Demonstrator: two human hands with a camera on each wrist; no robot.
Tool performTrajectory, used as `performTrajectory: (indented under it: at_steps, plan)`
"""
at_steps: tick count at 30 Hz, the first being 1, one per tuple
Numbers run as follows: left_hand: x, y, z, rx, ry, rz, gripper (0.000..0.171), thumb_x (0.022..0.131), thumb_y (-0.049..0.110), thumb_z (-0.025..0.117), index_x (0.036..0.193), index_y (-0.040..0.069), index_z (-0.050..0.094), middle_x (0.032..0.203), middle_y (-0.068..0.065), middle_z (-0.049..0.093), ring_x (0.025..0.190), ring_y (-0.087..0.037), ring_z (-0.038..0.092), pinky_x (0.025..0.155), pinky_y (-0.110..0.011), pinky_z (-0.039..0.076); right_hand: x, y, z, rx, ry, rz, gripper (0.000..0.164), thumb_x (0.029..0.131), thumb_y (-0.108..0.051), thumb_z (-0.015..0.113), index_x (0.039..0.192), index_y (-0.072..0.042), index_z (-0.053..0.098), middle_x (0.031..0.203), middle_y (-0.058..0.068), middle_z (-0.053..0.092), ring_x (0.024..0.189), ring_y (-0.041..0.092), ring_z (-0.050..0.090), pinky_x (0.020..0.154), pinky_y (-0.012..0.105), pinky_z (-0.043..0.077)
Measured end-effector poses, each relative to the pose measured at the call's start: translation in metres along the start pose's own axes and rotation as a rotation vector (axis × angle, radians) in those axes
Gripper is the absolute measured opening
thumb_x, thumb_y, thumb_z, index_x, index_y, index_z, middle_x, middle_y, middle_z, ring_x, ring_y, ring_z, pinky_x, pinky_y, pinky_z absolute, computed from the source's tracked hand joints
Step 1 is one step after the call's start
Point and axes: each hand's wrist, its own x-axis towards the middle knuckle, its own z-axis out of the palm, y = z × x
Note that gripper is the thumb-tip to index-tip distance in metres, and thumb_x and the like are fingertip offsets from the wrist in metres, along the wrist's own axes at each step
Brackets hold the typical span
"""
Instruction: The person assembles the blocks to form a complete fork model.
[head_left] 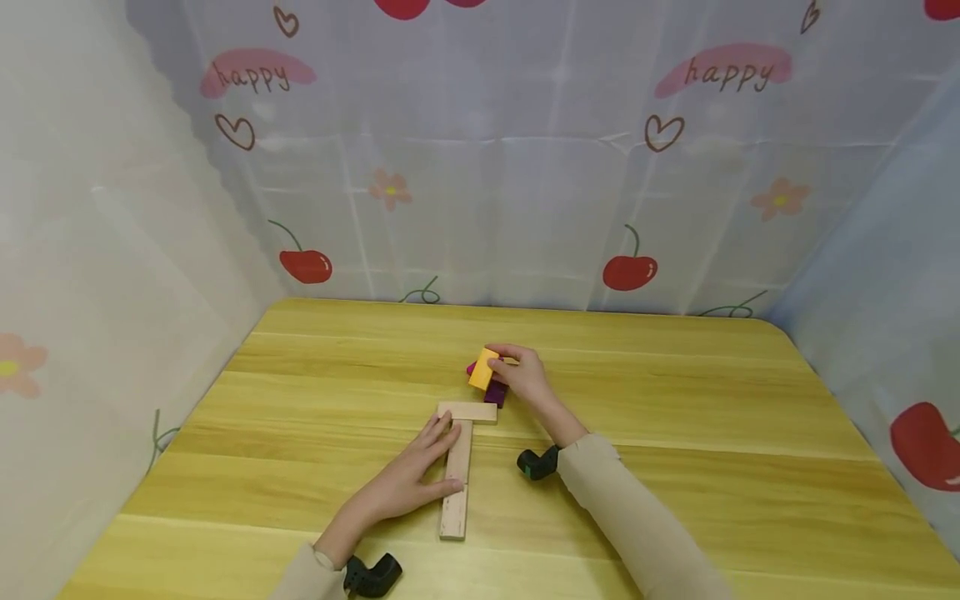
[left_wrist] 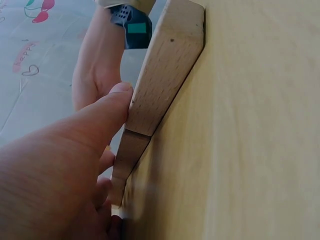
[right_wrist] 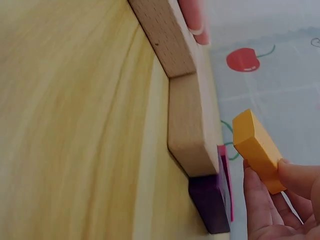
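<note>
My right hand (head_left: 529, 381) pinches a yellow block (head_left: 483, 369) between thumb and fingers. In the right wrist view, the yellow block (right_wrist: 257, 150) is held up above the tabletop. Below it in the head view lie a dark purple block (head_left: 495, 395) and a magenta block (head_left: 471, 367), partly hidden. My left hand (head_left: 405, 477) rests along the wooden blocks with its fingers extended. Its thumb touches the side of the near wooden block (head_left: 453, 518), and its fingertips reach a middle block (head_left: 462, 442) and a crosswise wooden block (head_left: 476, 412).
The wooden blocks form a T shape on the wood-grain table (head_left: 675, 400). The purple block (right_wrist: 207, 202) sits against the end of the crosswise block. A printed curtain (head_left: 525, 208) hangs behind the table's far edge. Each wrist carries a black device (head_left: 537, 464).
</note>
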Motion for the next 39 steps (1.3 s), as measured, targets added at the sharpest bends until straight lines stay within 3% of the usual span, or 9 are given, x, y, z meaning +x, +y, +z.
performTrajectory:
  at_steps: [7, 19, 27, 32, 39]
  plan:
    - [-0.001, -0.001, 0.001, 0.017, 0.003, 0.010, 0.078, 0.089, 0.049, 0.058, 0.149, 0.010, 0.026, 0.155, -0.007, 0.004, 0.140, -0.025, -0.003, 0.107, -0.051, 0.015, 0.003, 0.004, 0.015, -0.104, -0.034, -0.044, 0.029, 0.091, 0.002, 0.057, 0.120, 0.003, 0.062, 0.116, 0.020, 0.058, 0.097, 0.030, 0.061, 0.077, 0.033, 0.053]
    - [-0.001, -0.001, 0.000, 0.007, 0.003, 0.020, 0.077, 0.090, 0.048, 0.058, 0.149, 0.010, 0.026, 0.155, -0.005, 0.004, 0.140, -0.025, -0.002, 0.106, -0.053, 0.017, 0.006, 0.005, 0.023, -0.427, -0.096, -0.181, 0.025, 0.090, -0.002, 0.061, 0.115, -0.003, 0.067, 0.107, 0.013, 0.063, 0.084, 0.021, 0.059, 0.067, 0.026, 0.052]
    - [0.000, -0.002, -0.001, 0.011, 0.002, 0.020, 0.077, 0.089, 0.049, 0.057, 0.149, 0.010, 0.026, 0.155, -0.005, 0.005, 0.140, -0.025, -0.002, 0.106, -0.053, 0.018, 0.006, 0.005, 0.026, -0.441, -0.093, -0.182, 0.025, 0.090, -0.002, 0.061, 0.114, -0.004, 0.067, 0.107, 0.012, 0.064, 0.078, 0.019, 0.058, 0.063, 0.025, 0.050]
    - [0.000, -0.001, -0.001, 0.010, 0.001, 0.017, 0.077, 0.089, 0.047, 0.058, 0.148, 0.010, 0.026, 0.155, -0.005, 0.005, 0.140, -0.025, -0.002, 0.106, -0.053, 0.018, 0.005, 0.004, 0.026, -0.484, -0.105, -0.199, 0.025, 0.091, -0.004, 0.061, 0.115, -0.004, 0.067, 0.111, 0.013, 0.063, 0.081, 0.020, 0.058, 0.065, 0.028, 0.050]
    - [0.000, -0.001, -0.001, 0.016, 0.004, 0.018, 0.076, 0.090, 0.047, 0.058, 0.148, 0.009, 0.027, 0.155, -0.006, 0.006, 0.140, -0.026, -0.001, 0.106, -0.053, 0.018, 0.005, 0.006, 0.025, -0.568, -0.091, -0.203, 0.026, 0.091, -0.007, 0.061, 0.117, -0.005, 0.067, 0.113, 0.011, 0.063, 0.098, 0.025, 0.059, 0.079, 0.035, 0.050]
